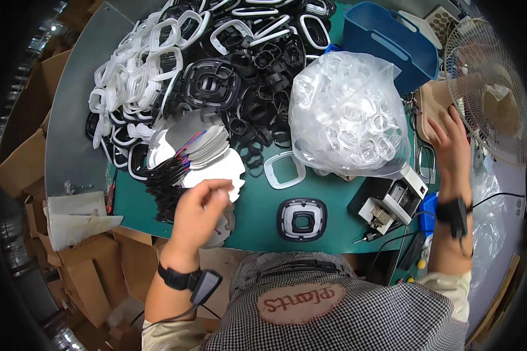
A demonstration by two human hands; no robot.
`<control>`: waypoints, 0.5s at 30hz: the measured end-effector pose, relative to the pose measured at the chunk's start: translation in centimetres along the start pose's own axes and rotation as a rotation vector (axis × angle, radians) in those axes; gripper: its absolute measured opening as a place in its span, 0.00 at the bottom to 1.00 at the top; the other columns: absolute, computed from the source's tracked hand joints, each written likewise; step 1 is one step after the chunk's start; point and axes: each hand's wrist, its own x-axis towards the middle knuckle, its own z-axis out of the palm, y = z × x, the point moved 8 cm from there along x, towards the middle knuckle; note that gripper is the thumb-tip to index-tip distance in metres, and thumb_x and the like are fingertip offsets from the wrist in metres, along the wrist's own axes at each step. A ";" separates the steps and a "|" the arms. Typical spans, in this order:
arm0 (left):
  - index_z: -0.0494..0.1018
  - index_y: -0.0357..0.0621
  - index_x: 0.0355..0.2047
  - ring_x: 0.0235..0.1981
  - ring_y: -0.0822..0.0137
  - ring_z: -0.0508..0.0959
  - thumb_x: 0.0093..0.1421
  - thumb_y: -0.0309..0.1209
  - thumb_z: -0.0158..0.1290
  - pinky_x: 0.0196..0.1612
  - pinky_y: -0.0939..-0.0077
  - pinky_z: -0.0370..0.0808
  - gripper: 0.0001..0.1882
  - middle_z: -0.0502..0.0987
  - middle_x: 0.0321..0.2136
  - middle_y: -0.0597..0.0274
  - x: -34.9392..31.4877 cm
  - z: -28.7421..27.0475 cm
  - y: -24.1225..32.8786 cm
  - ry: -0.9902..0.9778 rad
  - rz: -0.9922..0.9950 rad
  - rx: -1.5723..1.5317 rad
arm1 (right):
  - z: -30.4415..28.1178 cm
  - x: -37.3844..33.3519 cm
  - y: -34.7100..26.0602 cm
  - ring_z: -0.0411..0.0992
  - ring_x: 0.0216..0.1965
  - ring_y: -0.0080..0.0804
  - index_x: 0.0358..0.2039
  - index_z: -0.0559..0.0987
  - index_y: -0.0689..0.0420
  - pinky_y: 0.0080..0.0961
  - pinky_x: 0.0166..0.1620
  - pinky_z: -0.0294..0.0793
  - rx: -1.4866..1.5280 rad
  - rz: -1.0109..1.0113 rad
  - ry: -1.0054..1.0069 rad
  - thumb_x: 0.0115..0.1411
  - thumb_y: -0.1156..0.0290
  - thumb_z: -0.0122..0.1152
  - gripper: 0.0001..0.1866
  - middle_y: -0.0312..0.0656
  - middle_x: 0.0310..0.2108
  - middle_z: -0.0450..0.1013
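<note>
My left hand (pixel 196 212) is at the near side of a stack of white round sheets (pixel 214 167), with its fingers curled in. Whatever it may hold is hidden. Black strips with red and blue wires (pixel 173 175) fan out along that stack. Far to the right, my right hand (pixel 449 146) reaches forward with spread fingers beside a beige tray (pixel 432 108); nothing shows in it. On the green table between my arms lies a black and white square-ish housing (pixel 302 220) with rounded corners. A white frame ring (pixel 284 170) lies just beyond it.
White and black frames (pixel 137 73) are heaped at the back left. A clear bag of transparent rings (pixel 348 117) stands before a blue bin (pixel 389 44). A small black and white machine (pixel 389 202) sits right of the housing, and a fan (pixel 492 88) at far right. Cardboard boxes (pixel 93 281) stand lower left.
</note>
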 end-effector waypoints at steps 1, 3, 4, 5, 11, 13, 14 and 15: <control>0.76 0.37 0.45 0.37 0.71 0.77 0.66 0.30 0.51 0.44 0.76 0.75 0.11 0.78 0.39 0.61 -1.3 0.3 -1.4 -0.101 -0.063 0.064 | -0.1 -2.6 -0.6 0.74 0.52 0.36 0.67 0.60 0.58 0.25 0.43 0.73 -0.060 -0.038 -0.004 0.67 0.66 0.53 0.30 0.47 0.65 0.60; 0.77 0.38 0.44 0.37 0.72 0.78 0.66 0.33 0.53 0.43 0.76 0.75 0.12 0.79 0.39 0.63 -4.6 1.4 -5.0 -0.353 -0.144 -0.059 | -0.9 -8.0 -2.1 0.73 0.42 0.25 0.66 0.62 0.60 0.16 0.40 0.70 -0.182 -0.126 0.001 0.66 0.65 0.53 0.30 0.50 0.63 0.63; 0.77 0.39 0.45 0.36 0.73 0.78 0.66 0.33 0.54 0.43 0.76 0.75 0.13 0.80 0.38 0.64 -6.9 2.1 -7.0 -0.498 -0.236 -0.117 | -2.7 -10.1 -1.7 0.72 0.36 0.22 0.63 0.65 0.62 0.15 0.34 0.70 -0.151 -0.181 -0.061 0.65 0.64 0.54 0.28 0.51 0.58 0.68; 0.77 0.40 0.47 0.36 0.73 0.78 0.65 0.33 0.54 0.43 0.77 0.75 0.13 0.80 0.37 0.64 -8.8 2.9 -9.2 -0.655 -0.316 -0.178 | -4.9 -12.6 -0.6 0.71 0.31 0.22 0.60 0.67 0.64 0.16 0.30 0.70 -0.183 -0.161 -0.206 0.64 0.64 0.56 0.27 0.51 0.52 0.71; 0.74 0.42 0.51 0.32 0.67 0.79 0.61 0.51 0.55 0.35 0.71 0.77 0.28 0.81 0.32 0.60 -21.4 -1.0 -36.3 -0.752 -0.914 0.515 | -5.8 -26.9 15.6 0.76 0.29 0.24 0.34 0.79 0.66 0.18 0.31 0.75 -0.342 0.859 -0.809 0.60 0.76 0.57 0.07 0.40 0.30 0.78; 0.69 0.45 0.58 0.35 0.64 0.79 0.58 0.55 0.56 0.34 0.70 0.77 0.35 0.80 0.37 0.58 -25.4 -2.8 -45.3 -0.659 -1.104 0.454 | -8.9 -32.1 24.4 0.75 0.27 0.22 0.36 0.79 0.65 0.19 0.31 0.74 -0.352 1.049 -0.823 0.60 0.79 0.54 0.07 0.39 0.28 0.77; 0.66 0.46 0.61 0.37 0.63 0.79 0.58 0.57 0.56 0.35 0.70 0.77 0.38 0.79 0.41 0.57 -27.7 -3.1 -48.4 -0.652 -1.154 0.418 | -11.2 -34.7 28.4 0.75 0.26 0.22 0.35 0.79 0.63 0.19 0.30 0.74 -0.486 1.070 -0.786 0.61 0.77 0.54 0.07 0.37 0.28 0.77; 0.62 0.48 0.64 0.39 0.62 0.79 0.57 0.58 0.55 0.37 0.70 0.77 0.41 0.77 0.45 0.56 -29.0 -2.8 -51.2 -0.637 -1.198 0.381 | -13.4 -36.7 32.3 0.74 0.25 0.22 0.35 0.80 0.61 0.20 0.30 0.74 -0.619 1.080 -0.749 0.61 0.76 0.54 0.06 0.36 0.27 0.77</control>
